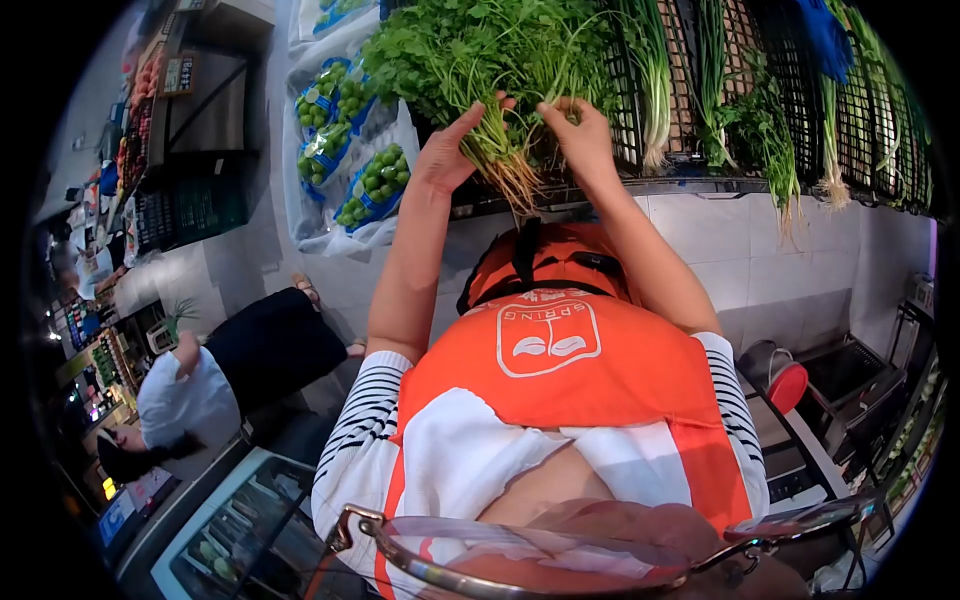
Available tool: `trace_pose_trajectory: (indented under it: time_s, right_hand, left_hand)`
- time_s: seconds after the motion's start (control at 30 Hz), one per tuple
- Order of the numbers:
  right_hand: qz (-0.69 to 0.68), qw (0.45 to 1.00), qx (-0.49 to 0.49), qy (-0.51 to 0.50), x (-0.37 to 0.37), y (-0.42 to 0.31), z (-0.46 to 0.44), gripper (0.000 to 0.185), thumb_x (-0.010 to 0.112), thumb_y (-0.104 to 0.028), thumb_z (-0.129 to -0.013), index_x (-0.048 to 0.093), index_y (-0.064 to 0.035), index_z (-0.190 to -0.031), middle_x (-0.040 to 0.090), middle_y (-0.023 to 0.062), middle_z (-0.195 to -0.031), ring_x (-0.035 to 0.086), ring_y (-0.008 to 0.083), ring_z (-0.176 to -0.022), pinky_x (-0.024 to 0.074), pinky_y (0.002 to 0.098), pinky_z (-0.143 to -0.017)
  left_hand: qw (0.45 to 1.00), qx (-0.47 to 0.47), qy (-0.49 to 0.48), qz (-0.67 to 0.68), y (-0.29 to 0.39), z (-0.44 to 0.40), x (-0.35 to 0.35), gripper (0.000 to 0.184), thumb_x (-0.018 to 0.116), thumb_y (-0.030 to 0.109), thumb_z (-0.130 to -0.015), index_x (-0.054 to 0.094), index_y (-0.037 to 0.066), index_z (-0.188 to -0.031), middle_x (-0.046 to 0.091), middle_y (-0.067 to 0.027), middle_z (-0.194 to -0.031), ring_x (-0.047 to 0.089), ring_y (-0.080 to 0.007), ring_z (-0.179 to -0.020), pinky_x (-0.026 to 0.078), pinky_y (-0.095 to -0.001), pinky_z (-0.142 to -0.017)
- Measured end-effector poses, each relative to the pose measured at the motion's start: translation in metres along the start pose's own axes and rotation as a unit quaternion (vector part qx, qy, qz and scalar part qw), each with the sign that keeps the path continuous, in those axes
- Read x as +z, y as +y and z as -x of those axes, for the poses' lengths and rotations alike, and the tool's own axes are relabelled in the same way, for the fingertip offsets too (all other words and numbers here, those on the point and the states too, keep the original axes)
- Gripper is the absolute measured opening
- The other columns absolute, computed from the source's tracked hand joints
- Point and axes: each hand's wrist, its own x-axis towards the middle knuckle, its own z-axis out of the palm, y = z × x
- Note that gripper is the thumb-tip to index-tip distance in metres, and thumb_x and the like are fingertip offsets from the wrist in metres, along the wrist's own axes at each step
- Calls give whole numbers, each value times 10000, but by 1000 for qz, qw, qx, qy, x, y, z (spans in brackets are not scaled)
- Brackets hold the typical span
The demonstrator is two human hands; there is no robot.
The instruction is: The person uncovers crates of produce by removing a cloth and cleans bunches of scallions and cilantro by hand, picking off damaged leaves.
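Observation:
My left hand [450, 152] is closed around the left side of a bunch of leafy green herbs [500, 135], its thumb over the stems. The pale brown roots hang down toward my orange apron [550, 345]. On the right side of the bunch, my right hand [582, 140] pinches thin stems between thumb and fingers; which strands exactly is hard to tell. A larger heap of the same herbs [430, 50] spreads behind and above both hands. My palms are mostly hidden.
Bagged green fruit [378, 185] lies in a white-lined box at the left. Green onions [653, 90] and more herbs [770, 135] sit in black crates at the right. A person [190, 395] is at the lower left. A red pail [787, 385] stands at the right.

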Motion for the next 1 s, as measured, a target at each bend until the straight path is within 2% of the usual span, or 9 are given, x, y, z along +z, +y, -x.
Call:
trace_pose_trajectory:
  time_s: [0.07, 0.13, 0.3, 0.4, 0.6, 0.73, 0.87, 0.9, 1.0]
  right_hand:
    - [117, 989, -86, -17, 13, -22, 7, 221, 649, -184, -784, 599, -6, -906, 523, -13, -657, 450, 73, -564, 372, 214, -511]
    - [186, 958, -217, -18, 27, -32, 16, 211, 619, -159, -791, 602, -14, -943, 590, 98, -770, 556, 176, -625, 433, 278, -560]
    - [302, 912, -268, -76, 36, -32, 41, 227, 526, -155, -854, 588, -44, -1042, 578, 143, -847, 573, 286, -739, 448, 330, -653]
    - [245, 945, -203, -79, 22, -40, 50, 261, 511, -169, -867, 575, -60, -1095, 578, 136, -828, 569, 256, -712, 447, 312, -644]
    - [117, 992, 27, -41, -35, -17, 15, 252, 515, -198, -860, 617, 6, -968, 635, 97, -755, 586, 173, -695, 441, 268, -656]
    - [165, 984, -37, -57, -38, 4, 1, 277, 551, -197, -798, 620, 19, -958, 589, 99, -664, 534, 125, -596, 413, 252, -597]
    - [235, 959, 109, -117, -35, -3, -1, 310, 569, -210, -781, 620, 4, -1001, 551, 6, -628, 461, 82, -548, 387, 236, -539]
    - [203, 971, 66, -109, -33, 12, -5, 347, 594, -260, -791, 608, 11, -1008, 488, -30, -563, 394, 67, -484, 338, 230, -478]
    - [74, 980, 151, -110, -25, 7, -10, 420, 630, -352, -771, 620, 11, -981, 566, 48, -607, 472, 88, -514, 398, 254, -522]
  left_hand:
    - [998, 0, 61, -22, -2, 2, -2, 517, 566, 311, -843, 426, 7, -1237, 535, -102, -1138, 546, -193, -966, 455, -377, -836]
    - [997, 1, 78, -12, -8, 2, -12, 515, 540, 318, -858, 407, 11, -1249, 521, -104, -1170, 537, -203, -1015, 444, -377, -865]
    - [1000, 4, 12, 11, -9, 5, -3, 433, 555, 249, -855, 453, 7, -1199, 523, -115, -1178, 537, -215, -1035, 451, -368, -853]
    - [986, -19, 147, -72, -7, 5, -5, 397, 555, 216, -852, 466, -9, -1166, 540, -98, -1135, 557, -210, -955, 460, -359, -818]
    - [1000, 12, 23, -9, 0, 7, 1, 388, 541, 203, -857, 447, -21, -1160, 554, -95, -1005, 511, -152, -767, 458, -323, -722]
    - [989, 29, -107, 97, 9, 5, 16, 400, 515, 209, -872, 441, -9, -1198, 512, -137, -1144, 533, -117, -769, 475, -300, -709]
    - [987, 37, -118, 106, 18, 4, 15, 477, 564, 210, -830, 403, -13, -1219, 372, -164, -1294, 495, -99, -763, 401, -293, -751]
    - [989, 42, -96, 101, 19, 5, 18, 490, 580, 206, -819, 401, -15, -1218, 366, -171, -1286, 494, -97, -760, 397, -287, -740]
    - [968, 11, -159, 194, 22, 5, 19, 413, 547, 191, -842, 432, 0, -1190, 453, -152, -1207, 510, -107, -783, 428, -311, -764]
